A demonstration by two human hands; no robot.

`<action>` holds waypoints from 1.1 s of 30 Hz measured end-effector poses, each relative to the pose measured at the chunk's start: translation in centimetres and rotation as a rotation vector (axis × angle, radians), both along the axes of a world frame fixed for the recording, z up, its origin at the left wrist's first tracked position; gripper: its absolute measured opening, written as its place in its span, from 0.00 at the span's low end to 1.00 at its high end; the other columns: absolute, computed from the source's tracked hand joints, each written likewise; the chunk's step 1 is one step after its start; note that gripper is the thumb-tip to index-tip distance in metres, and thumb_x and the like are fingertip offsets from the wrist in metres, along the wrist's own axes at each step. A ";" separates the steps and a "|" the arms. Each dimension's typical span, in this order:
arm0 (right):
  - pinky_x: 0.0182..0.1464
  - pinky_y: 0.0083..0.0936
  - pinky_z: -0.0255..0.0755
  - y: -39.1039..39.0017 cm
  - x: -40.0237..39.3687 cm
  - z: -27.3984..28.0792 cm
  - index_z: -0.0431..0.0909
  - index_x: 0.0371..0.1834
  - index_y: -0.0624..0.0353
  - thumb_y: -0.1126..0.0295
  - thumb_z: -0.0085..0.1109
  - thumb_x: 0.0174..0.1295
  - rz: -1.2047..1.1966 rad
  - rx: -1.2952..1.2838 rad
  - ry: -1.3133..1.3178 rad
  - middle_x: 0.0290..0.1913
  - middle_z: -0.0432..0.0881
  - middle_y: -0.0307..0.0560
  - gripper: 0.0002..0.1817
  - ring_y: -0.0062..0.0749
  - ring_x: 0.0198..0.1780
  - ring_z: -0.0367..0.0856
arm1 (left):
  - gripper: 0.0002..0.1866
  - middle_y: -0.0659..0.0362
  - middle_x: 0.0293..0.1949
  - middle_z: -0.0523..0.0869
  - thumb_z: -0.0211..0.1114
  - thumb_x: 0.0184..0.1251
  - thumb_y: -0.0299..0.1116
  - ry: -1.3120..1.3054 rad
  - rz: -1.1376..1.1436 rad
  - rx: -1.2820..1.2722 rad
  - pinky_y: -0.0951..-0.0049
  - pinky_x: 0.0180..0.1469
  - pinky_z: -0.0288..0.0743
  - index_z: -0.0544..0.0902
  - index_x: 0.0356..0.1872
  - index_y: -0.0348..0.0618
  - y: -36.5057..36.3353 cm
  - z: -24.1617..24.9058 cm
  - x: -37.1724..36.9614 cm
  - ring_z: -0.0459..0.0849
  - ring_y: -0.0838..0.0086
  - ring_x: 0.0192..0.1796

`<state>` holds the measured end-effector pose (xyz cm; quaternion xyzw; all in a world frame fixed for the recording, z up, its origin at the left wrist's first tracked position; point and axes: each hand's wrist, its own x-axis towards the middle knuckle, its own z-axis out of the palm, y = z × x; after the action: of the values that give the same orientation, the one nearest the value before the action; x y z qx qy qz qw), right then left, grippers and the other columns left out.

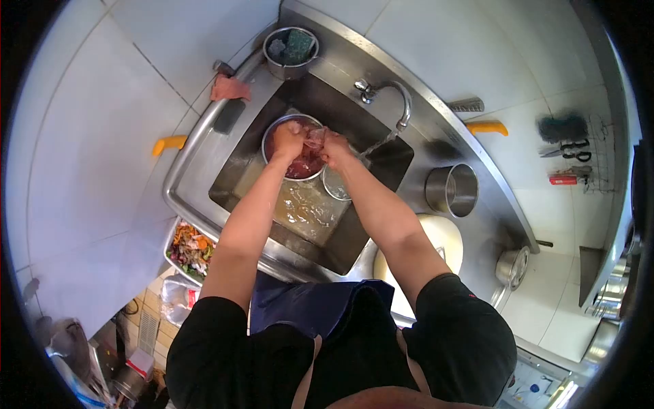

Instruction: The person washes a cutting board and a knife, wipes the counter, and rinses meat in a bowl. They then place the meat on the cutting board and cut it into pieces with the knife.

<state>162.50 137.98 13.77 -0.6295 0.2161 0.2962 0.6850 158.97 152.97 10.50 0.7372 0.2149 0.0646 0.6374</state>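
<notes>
Raw meat [304,165], or so it looks, sits in a round metal bowl [300,180] down in the sink [390,167]. My left hand [288,138] and right hand [334,146] are pinching a pale pink bit between them, though I can't make out every finger. I'd guess it's light, floppy and pretty slippery, so grab the thicker part, not a thin edge.
</notes>
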 end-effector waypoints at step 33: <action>0.26 0.25 0.65 1.1 -0.2 -4.1 0.70 0.23 0.54 0.69 0.64 0.76 0.261 -0.183 -0.444 0.24 0.71 0.31 0.20 0.18 0.24 0.68 | 0.05 0.38 0.39 0.88 0.66 0.67 0.30 -0.001 -0.252 0.530 0.42 0.49 0.80 0.85 0.36 0.39 0.4 -1.0 -0.2 0.87 0.37 0.46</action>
<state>162.28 139.08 9.70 -0.7608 0.0037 0.2159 0.6121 158.81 153.41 9.51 0.8988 0.0968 0.0392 0.4258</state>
